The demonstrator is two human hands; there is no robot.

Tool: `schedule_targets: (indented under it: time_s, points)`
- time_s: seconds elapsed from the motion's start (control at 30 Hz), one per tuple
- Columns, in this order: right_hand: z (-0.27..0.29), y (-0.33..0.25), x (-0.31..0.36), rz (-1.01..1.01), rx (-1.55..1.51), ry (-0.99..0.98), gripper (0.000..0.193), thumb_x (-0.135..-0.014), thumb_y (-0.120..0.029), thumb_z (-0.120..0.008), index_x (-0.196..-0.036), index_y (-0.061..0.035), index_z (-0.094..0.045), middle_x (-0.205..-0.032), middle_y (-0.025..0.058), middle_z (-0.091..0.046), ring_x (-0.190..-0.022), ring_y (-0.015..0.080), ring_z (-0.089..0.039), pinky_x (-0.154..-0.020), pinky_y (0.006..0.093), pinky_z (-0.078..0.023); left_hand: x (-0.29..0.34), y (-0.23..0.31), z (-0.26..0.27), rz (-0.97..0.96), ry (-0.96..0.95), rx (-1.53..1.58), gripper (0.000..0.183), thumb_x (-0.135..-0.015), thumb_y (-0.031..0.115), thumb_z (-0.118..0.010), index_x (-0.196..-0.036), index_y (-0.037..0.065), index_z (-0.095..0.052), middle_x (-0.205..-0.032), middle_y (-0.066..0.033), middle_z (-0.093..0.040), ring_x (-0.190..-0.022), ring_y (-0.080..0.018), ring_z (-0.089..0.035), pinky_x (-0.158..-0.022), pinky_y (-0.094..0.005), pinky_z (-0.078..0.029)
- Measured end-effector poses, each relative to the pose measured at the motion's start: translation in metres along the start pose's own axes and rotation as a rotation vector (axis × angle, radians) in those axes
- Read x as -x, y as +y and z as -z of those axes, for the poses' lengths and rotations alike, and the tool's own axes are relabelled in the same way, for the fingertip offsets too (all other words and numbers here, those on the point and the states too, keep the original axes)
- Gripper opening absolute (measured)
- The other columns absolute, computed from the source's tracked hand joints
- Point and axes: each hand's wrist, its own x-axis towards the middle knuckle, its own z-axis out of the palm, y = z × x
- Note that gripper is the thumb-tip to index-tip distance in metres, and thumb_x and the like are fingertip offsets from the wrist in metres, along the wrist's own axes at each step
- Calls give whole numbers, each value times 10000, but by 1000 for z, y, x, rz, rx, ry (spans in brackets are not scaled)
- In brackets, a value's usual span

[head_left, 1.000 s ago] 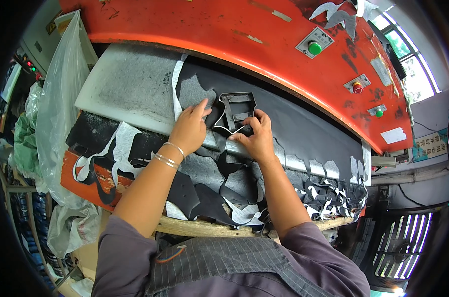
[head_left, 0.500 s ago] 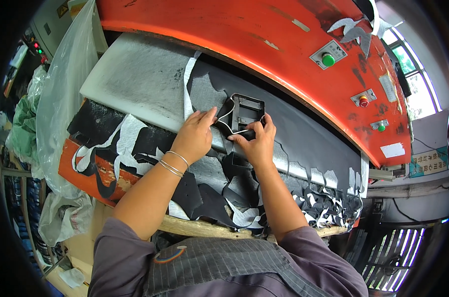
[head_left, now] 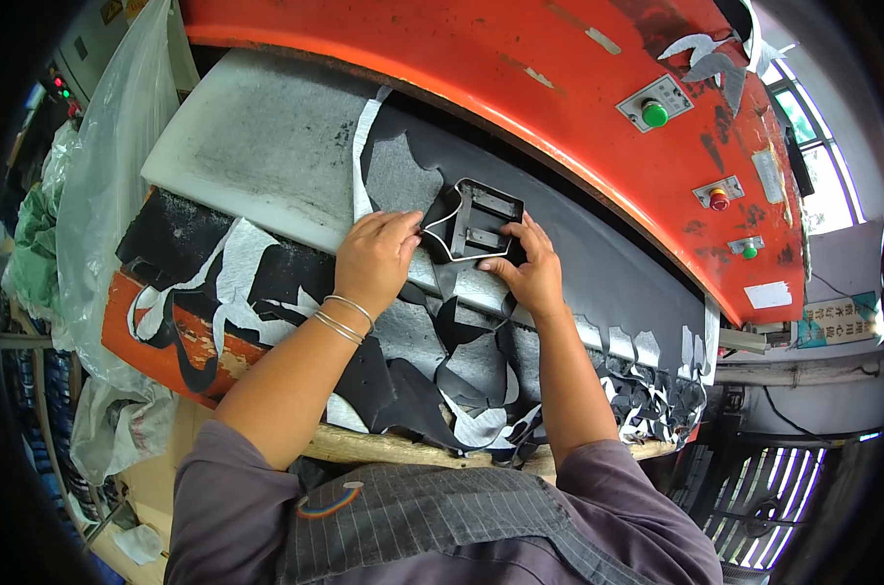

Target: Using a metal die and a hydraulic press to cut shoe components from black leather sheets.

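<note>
Both hands nudged cutting die (head_left: 478, 231) rightward | left hand (head_left: 375, 258) flat, fingertips touching die; right hand (head_left: 531, 273) gripping its edge | black sheet (head_left: 598, 283) partly hidden under scraps

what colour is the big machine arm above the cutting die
Orange-red, with worn, scuffed patches; the machine arm shows in the head view, above the cutting die.

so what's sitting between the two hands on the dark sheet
In the head view, a black metal cutting die lies between the left hand and right hand; both touch it.
</note>
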Motion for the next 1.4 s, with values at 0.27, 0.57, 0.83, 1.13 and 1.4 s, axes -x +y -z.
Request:
schedule_targets:
  time_s: [0.27,0.57,0.83,1.13,1.4]
  points:
    - [6,7,-5,79,6,-69,566,-653,-395,-803,-1103,-99,-628,-1313,292,-500,-1280,405,-444,-1051,454,-372,-5,-4,4,-55,-6,54,241,-765,55,-707,-1001,36,-663,-929,-107,-701,-871,-290,-661,-845,-390,-511]
    - [17,7,-10,221,71,-42,578,-725,-437,-738,-1177,-109,-592,-1277,225,-557,-1284,373,-448,-1053,479,-359,-14,3,11,-110,-98,-25,260,-790,40,-693,-1046,23,-647,-953,-124,-700,-898,-286,-667,-874,-396,-506]
    - [95,22,41,23,-383,369,739,-790,-348,-739,-1393,-65,-418,-1432,157,-426,-1343,294,-390,-1090,436,-317,-26,52,26,150,-8,-51,298,-838,189,-688,-1091,36,-652,-975,-142,-693,-980,-285,-643,-876,-355,-490]
    - [361,184,34,-514,-219,1705,593,-1000,-410,-381,-1328,84,-390,-1338,266,-447,-1206,346,-468,-996,443,-388,-130,280,-38,-166,-387,553,197,-870,250,-650,-850,59,-689,-776,-121,-683,-705,-301,-664,-645,-350,-522]
    - [356,142,99,-366,-465,1331,632,-985,-440,-427,-1383,46,-355,-1434,215,-353,-1346,299,-321,-1121,406,-230,-105,287,-14,-41,-433,122,277,-895,277,-554,-747,57,-634,-741,-166,-646,-695,-369,-622,-651,-465,-505]
